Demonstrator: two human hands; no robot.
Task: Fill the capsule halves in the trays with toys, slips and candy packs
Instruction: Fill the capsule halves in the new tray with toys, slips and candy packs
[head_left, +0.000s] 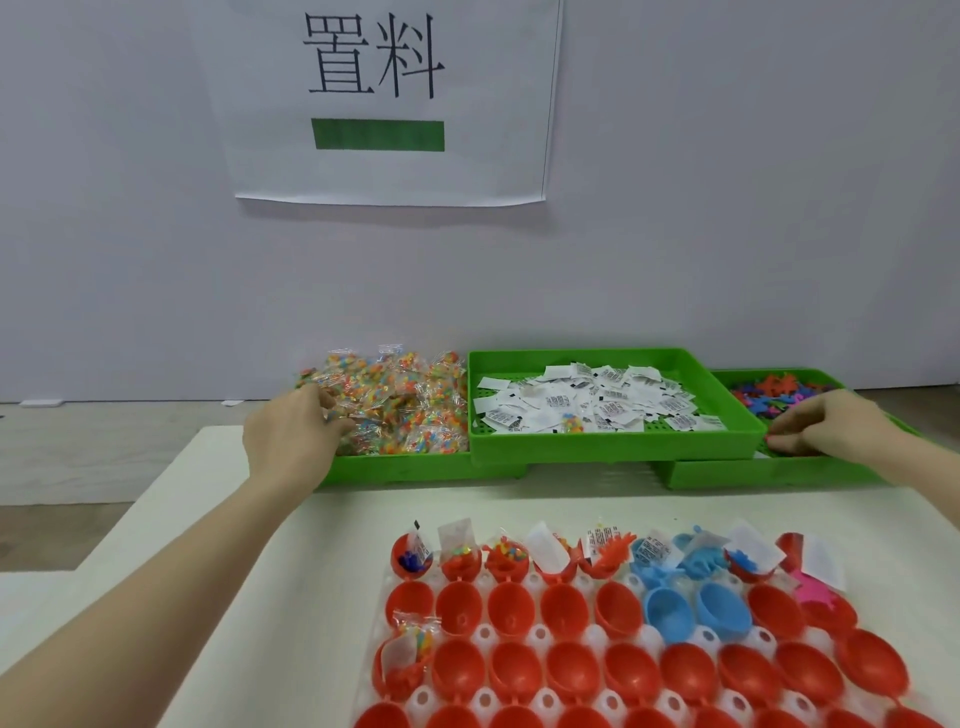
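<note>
Nearest to me, red capsule halves (566, 670) are sitting open in a white tray (543, 636) along the bottom of the frame, with two blue halves (670, 613) among them. I am seeing the top row already stuffed with toys, slips and candy, and one filled half (402, 665) lying at the lower left of the tray. Above that, three green bins are lining the wall across the middle of the frame. My left hand (291, 436) is reaching into the left bin (410, 465), fingers curling into the candy packs (395, 400); I cannot tell whether it is gripping one. My right hand (821, 423) is resting in the right bin (769, 473) beside the toys (769, 392), fingers bent; I cannot tell if it is holding anything. Paper slips (587, 402) are filling the middle bin (613, 441).
</note>
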